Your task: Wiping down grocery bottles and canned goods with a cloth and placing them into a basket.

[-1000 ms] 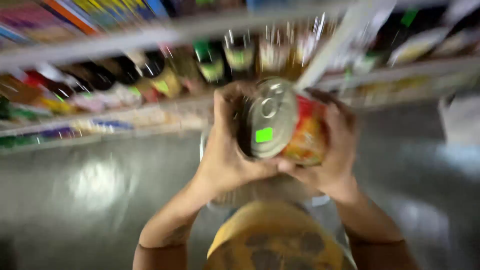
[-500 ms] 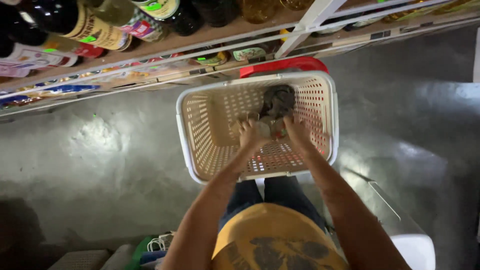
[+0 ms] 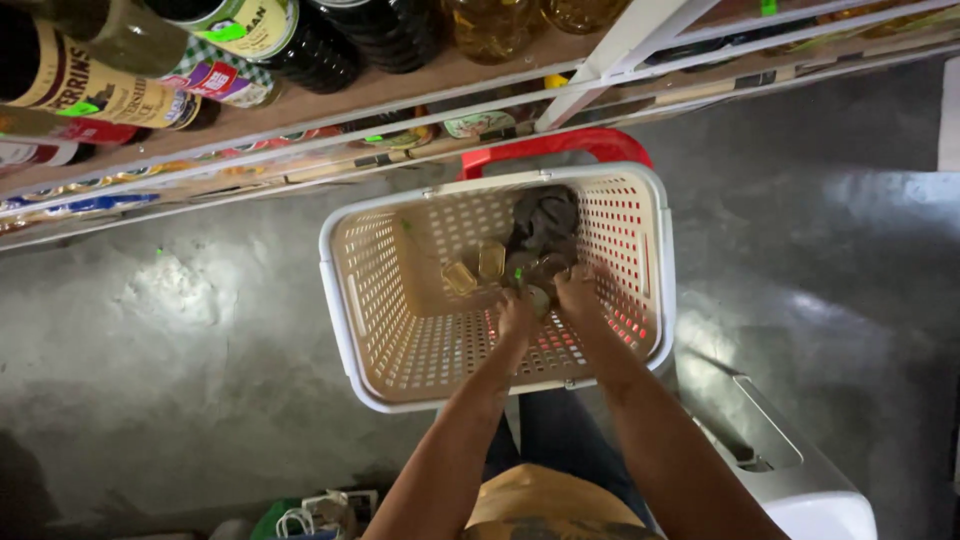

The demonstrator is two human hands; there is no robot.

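Both hands have sunk deeper since half a second ago, now low inside the cream slotted basket (image 3: pixel 380 330), which sits on the grey floor (image 3: pixel 180 330) below the bottle shelf (image 3: pixel 330 100) at twelve o'clock. Its white rim leaves open room toward nine o'clock inside; the red handle (image 3: pixel 555 147) lies at twelve. Left hand (image 3: pixel 516 315) and right hand (image 3: pixel 578 293) close together around a can (image 3: pixel 537 298) at the basket's three o'clock side, fingers curled on it. Two small gold-lidded jars (image 3: pixel 475 268) lie just beside, at ten o'clock.
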